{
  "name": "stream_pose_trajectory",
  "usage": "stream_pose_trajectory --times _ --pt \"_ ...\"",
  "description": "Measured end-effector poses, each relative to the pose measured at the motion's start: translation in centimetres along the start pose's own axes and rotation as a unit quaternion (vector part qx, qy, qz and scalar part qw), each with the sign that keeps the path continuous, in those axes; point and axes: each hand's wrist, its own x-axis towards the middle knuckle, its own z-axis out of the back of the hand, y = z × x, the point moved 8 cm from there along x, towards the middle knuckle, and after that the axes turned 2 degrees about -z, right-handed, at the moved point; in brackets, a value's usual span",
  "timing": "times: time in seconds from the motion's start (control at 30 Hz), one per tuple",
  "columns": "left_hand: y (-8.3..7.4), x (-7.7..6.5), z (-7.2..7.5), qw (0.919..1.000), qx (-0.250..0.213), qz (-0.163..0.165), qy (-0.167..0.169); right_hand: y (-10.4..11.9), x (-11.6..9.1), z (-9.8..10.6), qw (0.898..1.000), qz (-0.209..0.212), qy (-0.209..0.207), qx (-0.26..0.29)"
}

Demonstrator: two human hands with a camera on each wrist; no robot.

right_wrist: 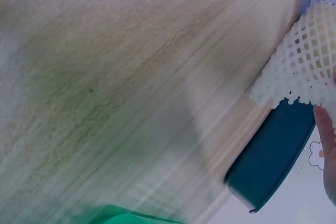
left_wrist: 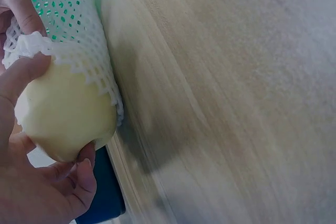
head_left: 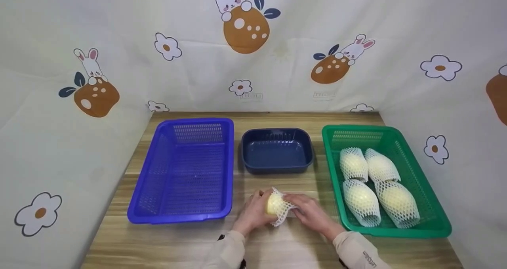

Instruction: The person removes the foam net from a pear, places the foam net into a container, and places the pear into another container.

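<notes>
The left hand (head_left: 255,212) grips the yellow fruit (left_wrist: 68,111), likely to keep it still. The right hand (head_left: 309,210) pinches its foam net (head_left: 281,212). Right of both sits a green basket (head_left: 404,232).

1. Your head view is evenly, softly lit and fairly clear.
2. You get glare streaks inside the dark blue tray (head_left: 277,156), on its far side, and a pale sheen on the near tabletop (head_left: 291,243).
3. Your left wrist view is dimmer and hazy, with a soft shadow beside the fruit (left_wrist: 68,108).
4. Your right wrist view looks washed out, tabletop grain smeared.
</notes>
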Motion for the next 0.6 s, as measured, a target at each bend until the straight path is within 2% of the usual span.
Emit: stream_pose_trajectory --times 0.17,0.47,0.6 --pt "-0.08 0.0 0.14 1.0 0.001 0.006 0.005 -0.01 0.19 0.12 1.0 -0.004 -0.001 -0.003" --pt "-0.01 0.07 0.21 0.9987 0.046 -0.02 -0.002 -0.14 -0.16 -0.59 0.997 -0.025 0.053 -0.056" --pt "0.06 0.0 0.21 0.9984 0.054 -0.014 -0.008 -0.13 -0.05 -0.33 0.998 -0.023 0.031 -0.045"
